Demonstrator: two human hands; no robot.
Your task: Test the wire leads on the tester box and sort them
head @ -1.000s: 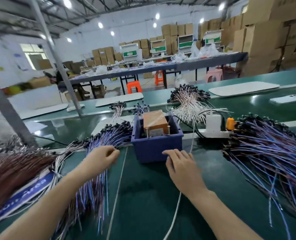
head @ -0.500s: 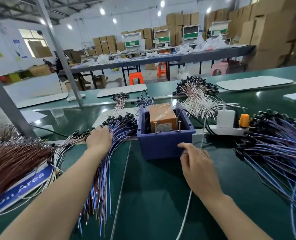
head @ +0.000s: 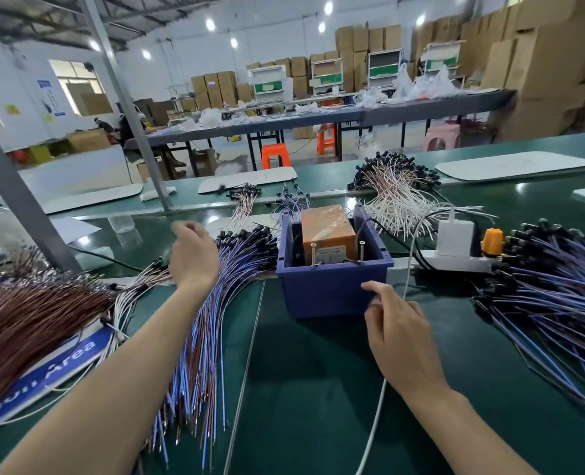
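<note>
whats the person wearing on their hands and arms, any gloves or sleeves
No gloves: the left hand and right hand are uncovered. The left forearm and right forearm are bare to the frame's edge, with no sleeve, watch or wristband in view. No rings show.

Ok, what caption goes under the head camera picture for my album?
Left hand above blue wire leads, right hand by the blue bin that holds the orange tester box.

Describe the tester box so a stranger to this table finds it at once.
In the middle of the green table, between the wire piles, stands a dark blue bin. Inside it sits the tester box: the only large orange block, with two upright screws in front.
</note>
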